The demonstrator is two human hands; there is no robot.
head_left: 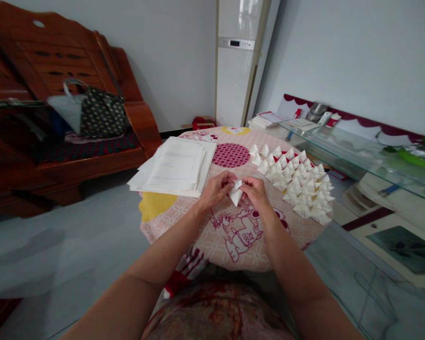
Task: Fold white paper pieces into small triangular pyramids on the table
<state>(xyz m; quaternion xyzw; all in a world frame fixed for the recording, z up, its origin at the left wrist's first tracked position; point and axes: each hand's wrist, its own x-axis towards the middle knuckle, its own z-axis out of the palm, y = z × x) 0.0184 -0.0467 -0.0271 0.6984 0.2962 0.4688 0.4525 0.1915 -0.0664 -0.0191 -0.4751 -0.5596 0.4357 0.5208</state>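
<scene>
Between my two hands is a small piece of folded white paper (236,194), its pointed end toward me. My left hand (217,189) pinches its left upper edge, and the fingers of my right hand (255,190) close on its right upper edge. Beyond my left hand lies a stack of white paper sheets (177,165), the top ones with faint print. Rows of folded white paper pieces (295,182) with upright points stand to the right of my right hand.
A patterned cloth (230,156) covers the round table. To the right is a glass-topped cabinet (368,160) bearing books and small items. A wooden bench (67,61) with bags (102,113) stands at the left. At the back rises a tall white appliance (233,75).
</scene>
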